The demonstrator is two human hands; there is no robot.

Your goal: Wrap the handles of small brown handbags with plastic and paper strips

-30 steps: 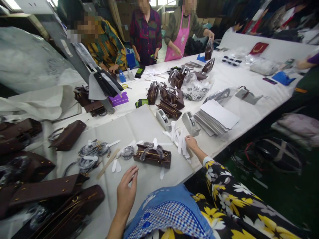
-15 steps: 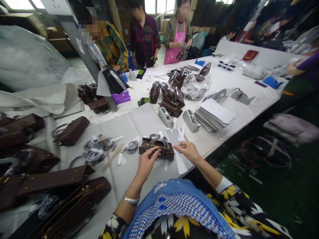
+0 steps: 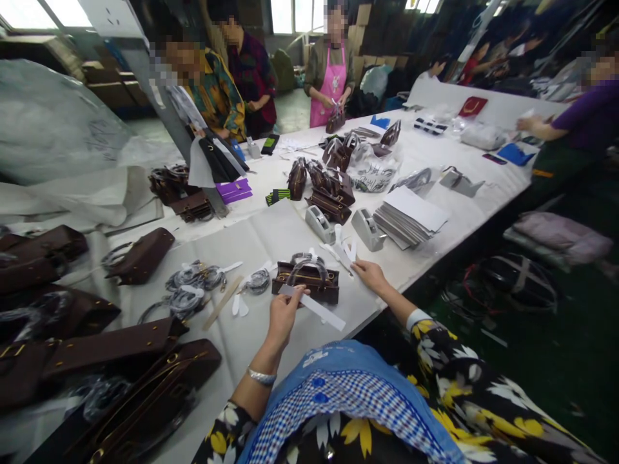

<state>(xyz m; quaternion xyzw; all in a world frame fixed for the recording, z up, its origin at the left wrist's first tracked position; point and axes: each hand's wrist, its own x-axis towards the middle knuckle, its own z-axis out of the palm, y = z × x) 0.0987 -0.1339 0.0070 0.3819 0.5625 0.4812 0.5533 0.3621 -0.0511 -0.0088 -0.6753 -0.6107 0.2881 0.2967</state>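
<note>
A small dark brown handbag (image 3: 314, 290) with wrapped handles stands on the table right in front of me. My left hand (image 3: 284, 310) is closed on one end of a white strip (image 3: 324, 312), which slants across the front of the bag's lower edge. To the right of the bag, my right hand (image 3: 368, 274) pinches at the end of white paper pieces (image 3: 344, 252); exactly what its fingertips hold is too small to tell. Left of the bag lie a wrapped strap coil (image 3: 256, 281) and small white tags (image 3: 239, 305).
Two grey tape dispensers (image 3: 369, 229) and a stack of sheets (image 3: 411, 216) stand beyond my right hand. More brown bags (image 3: 140, 256) lie at the left. Several people, one in a pink apron (image 3: 333, 80), are around the white table (image 3: 464, 212).
The white strip is now in my left hand, in front of the bag. My right hand has moved slightly up and right. The person in the pink apron has lowered a bag towards the table.
</note>
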